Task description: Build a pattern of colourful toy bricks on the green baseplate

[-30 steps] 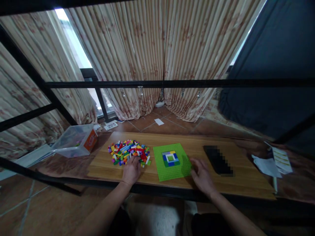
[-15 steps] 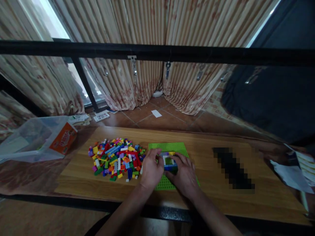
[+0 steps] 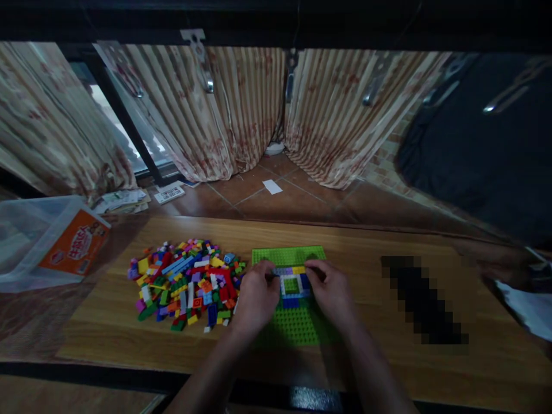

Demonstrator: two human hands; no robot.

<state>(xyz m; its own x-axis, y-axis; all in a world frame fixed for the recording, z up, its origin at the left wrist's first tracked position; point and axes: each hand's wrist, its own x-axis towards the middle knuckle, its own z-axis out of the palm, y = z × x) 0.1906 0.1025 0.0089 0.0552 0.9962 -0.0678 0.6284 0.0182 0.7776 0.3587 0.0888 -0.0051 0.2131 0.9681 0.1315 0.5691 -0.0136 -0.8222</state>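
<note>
A low, square structure of toy building bricks (image 3: pixel 301 270) lies on a green baseplate (image 3: pixel 297 330). Its rim mixes blue, yellow, purple and white bricks around a green middle. My left hand (image 3: pixel 260 296) is closed at the structure's left edge, fingers curled, with the fingertips partly hidden. At the upper right corner, near the yellow brick, my right hand (image 3: pixel 334 290) is closed with thumb and forefinger on the edge. Left of the plate spreads a heap of loose bricks (image 3: pixel 185 282) in many colours, close to my left hand.
The wooden table top (image 3: pixel 194 348) carries all of this. A clear plastic box (image 3: pixel 26 230) with an orange label stands at the left. A pixelated dark patch (image 3: pixel 422 302) covers something at the right. A dark metal bar (image 3: pixel 259 26) crosses above, before curtains (image 3: pixel 245 109).
My head view has tipped down and closer. My hands have moved apart to the structure's two sides, showing more of it; it now appears flat on the baseplate.
</note>
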